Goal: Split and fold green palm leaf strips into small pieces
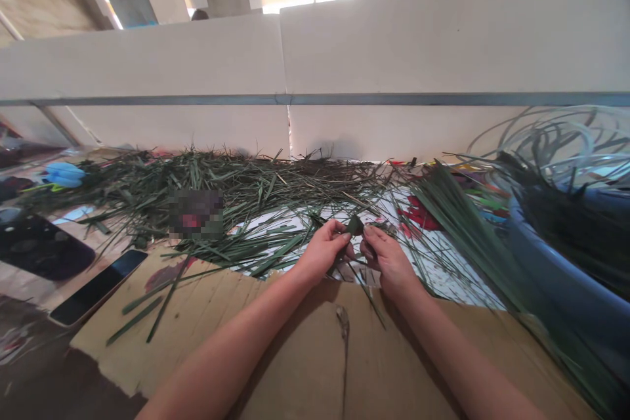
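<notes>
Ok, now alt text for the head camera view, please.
A person's left hand and right hand hold a green leaf between them, near a cardboard sheet. Green strips are heaped behind; a phone lies at picture left and a blue tub stands at right.

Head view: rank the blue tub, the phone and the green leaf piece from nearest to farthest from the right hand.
1. Green leaf piece: at the fingertips, between the left hand and right hand.
2. Blue tub: off to the right.
3. Phone: far left, by the cardboard's edge.
</notes>
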### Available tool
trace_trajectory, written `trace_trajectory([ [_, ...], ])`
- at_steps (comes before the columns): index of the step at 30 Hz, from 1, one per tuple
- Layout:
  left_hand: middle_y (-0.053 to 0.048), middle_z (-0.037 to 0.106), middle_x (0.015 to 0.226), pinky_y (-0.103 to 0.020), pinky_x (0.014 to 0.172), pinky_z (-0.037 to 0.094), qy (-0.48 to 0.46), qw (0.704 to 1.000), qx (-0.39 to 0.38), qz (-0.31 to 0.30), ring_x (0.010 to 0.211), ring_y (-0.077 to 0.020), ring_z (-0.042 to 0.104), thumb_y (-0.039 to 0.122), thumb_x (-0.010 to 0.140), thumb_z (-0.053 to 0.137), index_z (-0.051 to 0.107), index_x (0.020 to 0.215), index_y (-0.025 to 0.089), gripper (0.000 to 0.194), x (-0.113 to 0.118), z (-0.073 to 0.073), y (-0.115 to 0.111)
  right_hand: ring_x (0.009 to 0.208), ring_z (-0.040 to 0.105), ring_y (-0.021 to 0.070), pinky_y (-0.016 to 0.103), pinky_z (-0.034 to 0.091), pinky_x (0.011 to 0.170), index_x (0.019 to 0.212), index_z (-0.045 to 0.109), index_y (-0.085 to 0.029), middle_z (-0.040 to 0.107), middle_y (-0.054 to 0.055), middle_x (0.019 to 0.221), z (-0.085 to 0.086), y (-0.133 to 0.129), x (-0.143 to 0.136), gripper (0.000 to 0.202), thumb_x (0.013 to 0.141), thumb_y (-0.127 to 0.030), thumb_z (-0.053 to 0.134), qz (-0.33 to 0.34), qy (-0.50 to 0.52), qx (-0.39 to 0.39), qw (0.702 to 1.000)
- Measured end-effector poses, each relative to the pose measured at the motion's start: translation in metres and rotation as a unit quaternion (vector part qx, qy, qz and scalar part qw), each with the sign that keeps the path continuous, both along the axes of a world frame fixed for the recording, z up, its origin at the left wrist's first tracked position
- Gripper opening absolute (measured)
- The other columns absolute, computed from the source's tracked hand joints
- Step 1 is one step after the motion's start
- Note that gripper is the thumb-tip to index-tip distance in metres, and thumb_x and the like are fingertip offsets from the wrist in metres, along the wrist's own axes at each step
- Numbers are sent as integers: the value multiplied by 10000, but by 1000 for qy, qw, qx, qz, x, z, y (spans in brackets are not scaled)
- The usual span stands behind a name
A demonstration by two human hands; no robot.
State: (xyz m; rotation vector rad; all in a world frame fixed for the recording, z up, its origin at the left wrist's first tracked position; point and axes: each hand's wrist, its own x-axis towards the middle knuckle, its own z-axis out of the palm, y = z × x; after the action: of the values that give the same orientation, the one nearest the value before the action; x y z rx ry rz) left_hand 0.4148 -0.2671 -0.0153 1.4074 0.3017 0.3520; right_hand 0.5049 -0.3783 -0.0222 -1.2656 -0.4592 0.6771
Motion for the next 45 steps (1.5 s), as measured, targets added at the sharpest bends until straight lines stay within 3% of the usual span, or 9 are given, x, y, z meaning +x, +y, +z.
trace_trajectory([
  [11, 42, 583, 581, -214, 518, 374, 17, 999, -6, -28, 486, -92, 492, 468, 759, 666, 463, 871, 204, 351, 0, -4, -1, 488, 298, 91, 235, 224, 440, 668, 450, -225, 372, -73, 557, 2, 0, -4, 550, 629, -663, 780, -6, 11, 12, 1000],
  [17, 46, 579, 550, -213, 529, 355, 19, 999, -11, -39, 484, -86, 479, 423, 759, 670, 473, 850, 201, 311, -2, 1, -6, 454, 239, 90, 248, 166, 410, 690, 489, -234, 325, -87, 535, 3, 0, -2, 457, 636, -562, 803, -27, 8, 32, 999],
  [23, 13, 629, 603, -214, 545, 387, 18, 998, -56, -21, 510, -88, 503, 473, 738, 699, 493, 842, 185, 369, -3, 3, 2, 470, 288, 83, 237, 145, 412, 849, 650, -197, 475, -47, 593, -2, -5, 14, 453, 689, -608, 751, -62, -7, 29, 998],
  [26, 29, 593, 592, -197, 501, 348, 27, 996, -82, -23, 482, -76, 482, 503, 731, 707, 518, 843, 182, 389, -2, 0, 6, 444, 205, 47, 231, 95, 411, 973, 689, -177, 568, -30, 677, -1, -7, 20, 528, 635, -564, 810, -45, 13, 22, 999],
  [30, 40, 558, 573, -191, 446, 278, 45, 993, -89, -60, 425, -58, 419, 527, 753, 695, 544, 879, 181, 398, -2, -3, 7, 447, 187, 42, 235, 88, 419, 904, 689, -166, 523, -55, 607, 4, -7, 18, 480, 563, -443, 882, 9, 26, 21, 999],
  [38, 3, 601, 609, -209, 473, 279, 41, 996, -33, -75, 452, -61, 406, 581, 782, 656, 578, 858, 162, 433, -3, -1, 6, 500, 338, 73, 237, 195, 457, 846, 677, -180, 592, -32, 675, 4, -8, 15, 417, 574, -413, 889, 10, 19, 19, 1000],
  [45, -35, 693, 793, -225, 595, 396, 13, 991, 129, -40, 646, -121, 555, 479, 860, 607, 680, 1040, 149, 383, -2, -5, 9, 605, 470, 127, 253, 300, 529, 841, 694, -194, 651, -4, 758, -1, -7, 20, 397, 569, -415, 880, -36, -13, 21, 999],
])
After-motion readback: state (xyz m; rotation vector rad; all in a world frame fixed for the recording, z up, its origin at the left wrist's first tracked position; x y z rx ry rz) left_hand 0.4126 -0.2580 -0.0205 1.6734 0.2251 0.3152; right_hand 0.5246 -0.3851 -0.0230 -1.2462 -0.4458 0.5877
